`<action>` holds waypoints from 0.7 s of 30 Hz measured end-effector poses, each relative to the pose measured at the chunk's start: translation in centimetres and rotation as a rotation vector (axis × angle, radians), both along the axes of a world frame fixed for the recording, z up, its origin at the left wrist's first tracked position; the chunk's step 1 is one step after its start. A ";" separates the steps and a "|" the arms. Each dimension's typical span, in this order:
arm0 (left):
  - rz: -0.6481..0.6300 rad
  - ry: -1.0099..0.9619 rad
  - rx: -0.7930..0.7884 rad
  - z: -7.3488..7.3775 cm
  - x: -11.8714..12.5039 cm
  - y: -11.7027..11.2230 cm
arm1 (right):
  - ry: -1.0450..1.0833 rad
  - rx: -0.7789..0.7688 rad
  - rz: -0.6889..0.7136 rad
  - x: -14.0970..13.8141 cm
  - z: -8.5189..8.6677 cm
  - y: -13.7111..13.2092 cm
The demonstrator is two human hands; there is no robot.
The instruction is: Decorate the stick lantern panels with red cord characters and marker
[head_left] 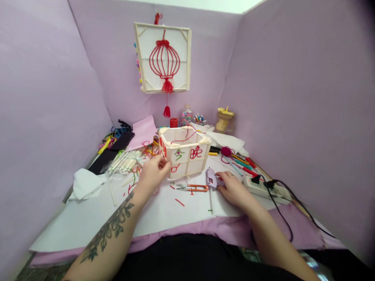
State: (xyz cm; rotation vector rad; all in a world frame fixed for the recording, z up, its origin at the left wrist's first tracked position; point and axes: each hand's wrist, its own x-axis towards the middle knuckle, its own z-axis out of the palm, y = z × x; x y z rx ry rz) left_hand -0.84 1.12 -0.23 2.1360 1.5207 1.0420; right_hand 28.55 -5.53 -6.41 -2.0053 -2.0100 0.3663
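Right of the white lantern [190,168], the right hand [232,187] grasps a glue gun [211,179]; at the lantern's left corner, the left hand [155,169] shows curled fingers, grip unclear.

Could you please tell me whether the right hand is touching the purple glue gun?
Touching: the head view shows the right hand against the handle of the purple glue gun, with no visible gap between them.

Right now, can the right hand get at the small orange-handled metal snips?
Probably yes, once freed: the small orange-handled metal snips lie uncovered on the white tabletop, close by. But the right hand seems to grip the lilac glue gun, which sits between it and the snips.
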 end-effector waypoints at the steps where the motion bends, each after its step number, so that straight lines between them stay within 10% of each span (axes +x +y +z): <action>1: -0.010 0.043 0.009 -0.2 -0.1 0.2 | -0.001 -0.004 0.001 0.1 0.0 0.0; 21: -0.163 0.251 -0.086 -2.1 -0.4 1.3 | 0.041 0.116 0.051 0.7 -0.7 0.1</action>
